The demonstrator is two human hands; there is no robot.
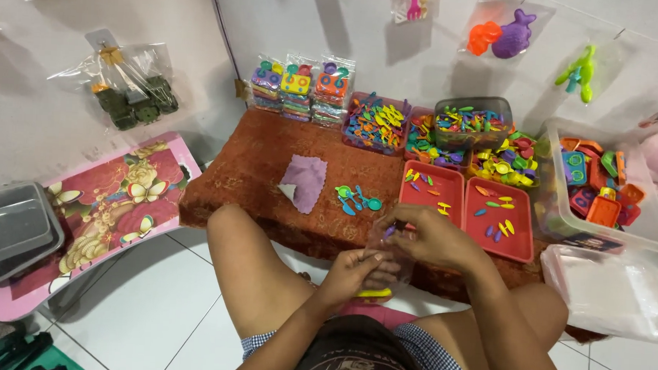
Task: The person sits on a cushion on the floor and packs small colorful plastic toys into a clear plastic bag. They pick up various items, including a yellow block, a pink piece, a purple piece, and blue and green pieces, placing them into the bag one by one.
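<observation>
Both hands share a grip on a small clear plastic bag (385, 261) held above the lap: the left hand (351, 273) pinches its lower part, where something yellow shows, while the right hand (430, 237) closes on its top edge beside a small purple piece (391, 230). The bag stands roughly upright between them, the right hand higher and nearer the two red trays (489, 247) of small coloured pieces. Left of those, on the brown counter (256, 160), lie toy spoons (356, 199) and a lilac cloth (303, 181).
</observation>
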